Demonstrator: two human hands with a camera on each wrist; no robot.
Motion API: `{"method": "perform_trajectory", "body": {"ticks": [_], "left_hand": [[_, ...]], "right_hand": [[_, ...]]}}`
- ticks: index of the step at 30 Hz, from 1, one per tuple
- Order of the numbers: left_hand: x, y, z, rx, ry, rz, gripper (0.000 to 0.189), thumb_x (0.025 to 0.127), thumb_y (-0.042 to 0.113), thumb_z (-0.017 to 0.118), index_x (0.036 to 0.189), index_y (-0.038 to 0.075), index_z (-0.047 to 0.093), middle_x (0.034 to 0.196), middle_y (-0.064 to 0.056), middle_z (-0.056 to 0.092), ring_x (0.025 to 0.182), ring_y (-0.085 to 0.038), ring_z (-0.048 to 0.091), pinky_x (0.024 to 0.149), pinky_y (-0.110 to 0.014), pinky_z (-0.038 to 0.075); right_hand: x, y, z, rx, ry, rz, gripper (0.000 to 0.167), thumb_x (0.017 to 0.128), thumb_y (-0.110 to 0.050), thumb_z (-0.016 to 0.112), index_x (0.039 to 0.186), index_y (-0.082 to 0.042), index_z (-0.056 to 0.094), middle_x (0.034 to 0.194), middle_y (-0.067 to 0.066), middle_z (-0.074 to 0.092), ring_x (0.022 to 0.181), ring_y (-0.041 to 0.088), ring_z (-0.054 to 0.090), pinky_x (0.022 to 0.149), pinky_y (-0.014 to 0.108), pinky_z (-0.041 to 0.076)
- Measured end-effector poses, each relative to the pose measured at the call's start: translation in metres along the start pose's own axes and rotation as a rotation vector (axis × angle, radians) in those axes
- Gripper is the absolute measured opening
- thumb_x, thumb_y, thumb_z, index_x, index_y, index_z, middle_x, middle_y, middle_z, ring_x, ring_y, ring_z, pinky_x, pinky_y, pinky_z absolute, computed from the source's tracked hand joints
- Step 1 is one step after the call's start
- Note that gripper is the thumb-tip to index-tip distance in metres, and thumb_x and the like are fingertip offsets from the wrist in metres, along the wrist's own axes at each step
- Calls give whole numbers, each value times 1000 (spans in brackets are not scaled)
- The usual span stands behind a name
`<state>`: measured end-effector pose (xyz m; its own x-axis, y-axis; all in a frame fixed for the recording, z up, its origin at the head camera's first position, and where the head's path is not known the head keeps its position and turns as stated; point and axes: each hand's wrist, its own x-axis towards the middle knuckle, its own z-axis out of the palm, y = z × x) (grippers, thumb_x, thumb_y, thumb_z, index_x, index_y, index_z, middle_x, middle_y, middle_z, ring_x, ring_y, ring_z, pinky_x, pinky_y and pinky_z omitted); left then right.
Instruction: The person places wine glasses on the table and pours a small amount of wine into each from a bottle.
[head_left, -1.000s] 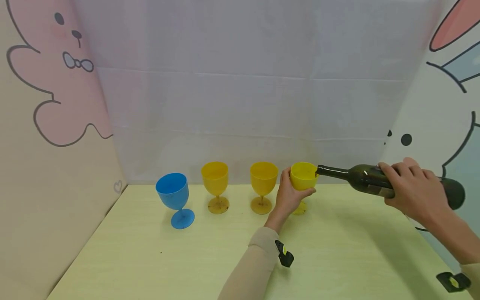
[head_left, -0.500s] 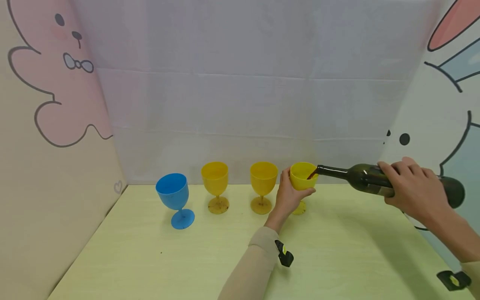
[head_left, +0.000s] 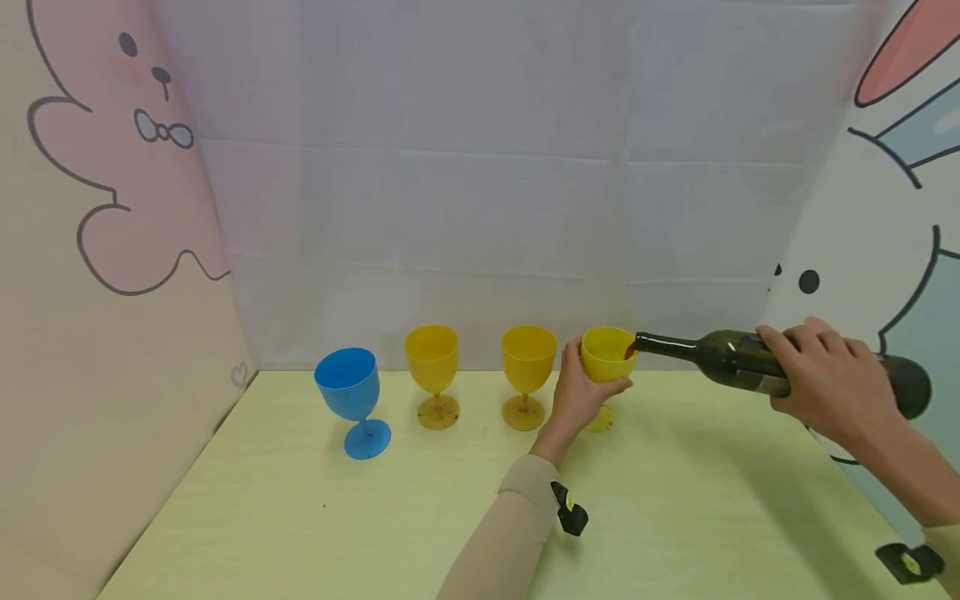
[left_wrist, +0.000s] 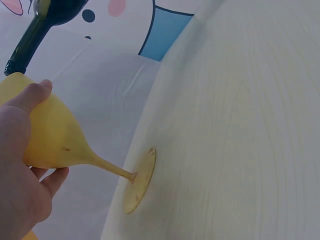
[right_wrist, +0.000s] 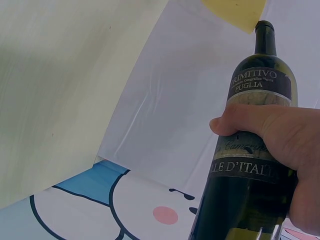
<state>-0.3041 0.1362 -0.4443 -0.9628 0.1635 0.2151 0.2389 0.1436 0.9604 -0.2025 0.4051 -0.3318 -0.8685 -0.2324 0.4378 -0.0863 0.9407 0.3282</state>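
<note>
My left hand (head_left: 579, 390) grips the bowl of the rightmost yellow goblet (head_left: 606, 367), thumb on the near side. Its foot stands on the table in the left wrist view, where the yellow bowl (left_wrist: 55, 135) sits within my curled fingers. My right hand (head_left: 836, 379) holds a dark green wine bottle (head_left: 731, 358) round its body, tipped nearly level with the neck to the left. The mouth is at the goblet's right rim, and dark red liquid (head_left: 630, 350) runs from it into the bowl. In the right wrist view the labelled wine bottle (right_wrist: 250, 145) shows my thumb across it.
Left of the held goblet stand two more yellow goblets, one nearer (head_left: 528, 358) and one farther (head_left: 432, 358), then a blue goblet (head_left: 349, 385). All rest on the pale wooden table (head_left: 300, 533). A white sheet (head_left: 480, 208) hangs behind; printed panels flank both sides.
One second ago only a dark trace showed at the bottle's mouth; half a second ago a red stream appeared, and it still runs, looking shorter. Both hands have stayed nearly in place.
</note>
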Motion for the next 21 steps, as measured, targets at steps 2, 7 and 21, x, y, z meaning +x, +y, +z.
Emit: {"method": "perform_trajectory", "body": {"ticks": [2,7,21], "left_hand": [[0,0,0,3,2,1,86,76,32,87,144,30,33,137,10,46,120,-10,53,109,-35,45],[1,-1,0,7,2,7,87,76,32,87,144,30,32,137,10,46,120,-9,53,109,-35,45],[1,-1,0,8,3,15,86,77,32,86,144,29,33,136,9,46,119,-9,53,108,-35,46]], "right_hand": [[1,0,0,-2,-2,-1,94,52,-19,92,133,-4,46,114,30,53,104,47,50,80,65,43],[2,0,0,-3,-19,8,95,52,-19,92,133,-4,45,114,31,53,105,48,50,80,65,43],[3,0,0,-3,-18,0,95,53,-20,92,133,-5,45,115,30,53,109,48,48,82,66,42]]}}
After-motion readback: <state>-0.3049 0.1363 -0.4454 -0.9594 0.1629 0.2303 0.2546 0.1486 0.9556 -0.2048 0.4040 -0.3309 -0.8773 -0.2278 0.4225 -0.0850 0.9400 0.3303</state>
